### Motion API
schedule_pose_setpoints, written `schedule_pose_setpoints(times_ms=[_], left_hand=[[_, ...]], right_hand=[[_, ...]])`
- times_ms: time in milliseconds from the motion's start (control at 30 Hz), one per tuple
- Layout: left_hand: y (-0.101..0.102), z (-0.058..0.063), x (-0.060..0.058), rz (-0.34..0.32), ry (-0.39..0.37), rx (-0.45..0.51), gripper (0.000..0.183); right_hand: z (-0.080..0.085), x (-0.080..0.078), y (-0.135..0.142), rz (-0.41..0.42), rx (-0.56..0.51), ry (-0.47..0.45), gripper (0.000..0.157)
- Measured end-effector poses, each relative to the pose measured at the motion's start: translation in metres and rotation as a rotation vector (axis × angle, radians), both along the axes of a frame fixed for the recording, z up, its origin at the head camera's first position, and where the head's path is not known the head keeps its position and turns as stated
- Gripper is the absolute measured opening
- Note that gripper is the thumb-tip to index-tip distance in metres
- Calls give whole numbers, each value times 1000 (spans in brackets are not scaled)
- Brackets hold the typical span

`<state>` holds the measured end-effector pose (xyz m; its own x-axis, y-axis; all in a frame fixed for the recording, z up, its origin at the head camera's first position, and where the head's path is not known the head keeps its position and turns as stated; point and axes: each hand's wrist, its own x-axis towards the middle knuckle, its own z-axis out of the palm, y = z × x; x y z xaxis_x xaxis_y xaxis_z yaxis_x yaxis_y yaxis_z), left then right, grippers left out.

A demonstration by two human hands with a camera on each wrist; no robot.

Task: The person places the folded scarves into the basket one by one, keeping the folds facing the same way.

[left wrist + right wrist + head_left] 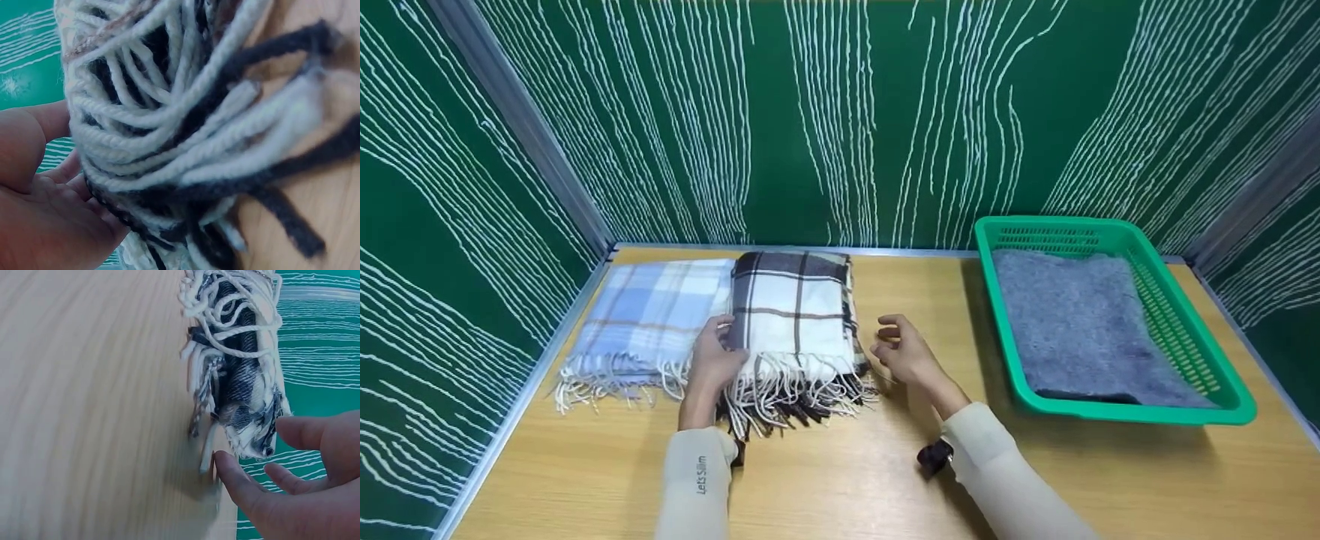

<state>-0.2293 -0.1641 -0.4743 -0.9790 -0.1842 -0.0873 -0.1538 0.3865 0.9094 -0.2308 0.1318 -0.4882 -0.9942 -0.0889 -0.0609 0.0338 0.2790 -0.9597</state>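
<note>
Right now, the folded dark-and-white checked cloth [769,300] lies on the table [825,487] between the person's two hands, its long fringe [791,382] of white and dark cords pointing toward the person. The left hand [716,364] is at the cloth's left edge, thumb and fingers parted and relaxed; it touches that edge without a closed grip, and in the left wrist view some of its fingers are partly hidden behind the cords. The right hand [911,360] is just beside the cloth's right edge, its fingers loosely bent and well parted, with nothing held; in the right wrist view one fingertip is so near a loose strand that I cannot tell whether they touch. Against the left side of the checked cloth lies a folded blue-and-white plaid cloth [652,300], its pale fringe also turned toward the person. Well apart on the right stands a green plastic basket [1140,412] with slotted sides, and a fuzzy grey cloth [1072,322] lies flat inside it. Both arms wear light sleeves [697,480], the left one lettered. Behind the table rises a green wall [769,112] covered in wavy white lines
</note>
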Motion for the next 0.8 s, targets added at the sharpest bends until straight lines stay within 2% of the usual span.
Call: schedule_pose_setpoints(times_ms=[233,533,633,800], left_hand=[[5,1,2,-5,48,34,69],[5,0,3,-38,10,1,72],[4,0,4,-56,-2,-7,73],[5,1,6,-87,-22,-21,74]], right_hand=[[1,-2,-1,-17,-85,-91,48],[-1,-8,-6,-95,-280,-260,42],[-1,-8,-6,-95,-296,-283,42],[-2,-7,-4,-65,-244,-272,45]])
